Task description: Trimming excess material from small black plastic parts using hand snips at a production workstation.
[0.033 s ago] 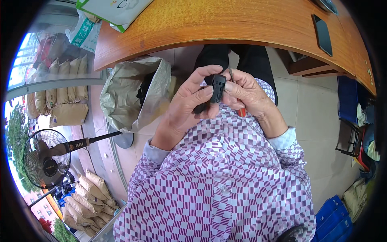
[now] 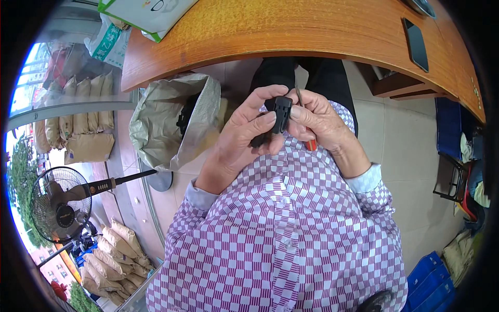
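By a desk (image 2: 312, 31), the left hand (image 2: 240, 127) pinches a black part (image 2: 281, 112), the right hand (image 2: 325, 118) grips a tool (image 2: 311, 145); work looks unfinished.

A brown wooden table (image 2: 291, 31) spans the upper edge, above a floor (image 2: 408, 156) of pale tiles. On the left, bright daylight shows outside beside a glass pane (image 2: 118, 78), where a black fan (image 2: 64, 214) stands near stacked, full sacks (image 2: 117, 249).
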A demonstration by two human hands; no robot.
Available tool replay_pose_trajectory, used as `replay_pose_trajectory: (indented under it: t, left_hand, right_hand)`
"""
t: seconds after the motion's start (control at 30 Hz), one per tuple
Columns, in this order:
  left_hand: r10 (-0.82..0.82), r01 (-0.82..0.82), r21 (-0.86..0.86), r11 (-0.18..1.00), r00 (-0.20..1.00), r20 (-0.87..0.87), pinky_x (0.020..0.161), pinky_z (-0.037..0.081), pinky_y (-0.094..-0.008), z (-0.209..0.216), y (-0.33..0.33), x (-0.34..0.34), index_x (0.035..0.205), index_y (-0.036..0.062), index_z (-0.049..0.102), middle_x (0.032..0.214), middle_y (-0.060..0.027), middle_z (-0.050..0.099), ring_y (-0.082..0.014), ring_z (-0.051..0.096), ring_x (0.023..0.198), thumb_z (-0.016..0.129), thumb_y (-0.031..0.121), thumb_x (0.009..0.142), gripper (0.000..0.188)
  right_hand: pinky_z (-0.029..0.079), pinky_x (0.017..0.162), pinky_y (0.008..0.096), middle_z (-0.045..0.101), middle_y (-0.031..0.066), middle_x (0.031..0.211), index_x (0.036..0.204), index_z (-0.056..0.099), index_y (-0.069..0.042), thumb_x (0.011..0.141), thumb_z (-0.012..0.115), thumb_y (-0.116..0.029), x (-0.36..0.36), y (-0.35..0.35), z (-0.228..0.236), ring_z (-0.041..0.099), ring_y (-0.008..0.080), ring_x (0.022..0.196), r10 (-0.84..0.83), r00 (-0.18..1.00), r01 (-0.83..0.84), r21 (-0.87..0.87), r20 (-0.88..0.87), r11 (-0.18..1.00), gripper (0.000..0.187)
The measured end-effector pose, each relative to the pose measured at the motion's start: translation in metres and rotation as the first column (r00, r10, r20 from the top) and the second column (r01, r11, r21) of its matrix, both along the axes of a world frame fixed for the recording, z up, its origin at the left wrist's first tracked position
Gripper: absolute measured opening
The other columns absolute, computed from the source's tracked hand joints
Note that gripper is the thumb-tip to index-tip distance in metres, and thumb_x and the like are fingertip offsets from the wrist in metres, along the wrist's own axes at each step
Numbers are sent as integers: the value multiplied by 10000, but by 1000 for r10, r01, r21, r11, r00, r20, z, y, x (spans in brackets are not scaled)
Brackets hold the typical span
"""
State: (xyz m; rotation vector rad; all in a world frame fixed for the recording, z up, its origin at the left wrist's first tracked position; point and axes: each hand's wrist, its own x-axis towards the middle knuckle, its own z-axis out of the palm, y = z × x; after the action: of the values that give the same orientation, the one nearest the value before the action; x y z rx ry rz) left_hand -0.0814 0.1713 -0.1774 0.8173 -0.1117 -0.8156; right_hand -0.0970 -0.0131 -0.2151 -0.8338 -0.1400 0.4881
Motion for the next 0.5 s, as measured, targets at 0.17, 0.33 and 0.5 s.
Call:
replay_pose_trajectory:
  t: [0.17,0.33,0.5]
  left_hand:
    - [-60,36,214,976,992,111,489,412,-175,2,0,1,1300,71,407,904,-63,594,-96,587,599,510,42,915,399]
    - [-234,-227,524,821,704,670,618,466,-241,1,-7,-4,1272,52,409,966,-105,572,-130,602,654,528,-7,874,420]
    - [-197,-353,557,752,685,701,673,478,-296,5,-6,-5,1247,42,407,970,-143,556,-175,605,693,542,-10,853,420]
  right_hand:
    - [255,403,166,474,-34,592,924,560,-52,915,586,-186,-3,-2,-1,362,1,470,-76,995,85,-161,58,983,136]
    - [277,429,171,489,-43,618,905,570,-49,910,598,-197,-3,-2,-1,376,0,509,-53,994,72,-213,92,974,150]
    - [255,409,170,439,-40,593,937,545,-51,967,485,-224,-8,9,13,341,12,462,-121,968,201,-389,221,899,186]
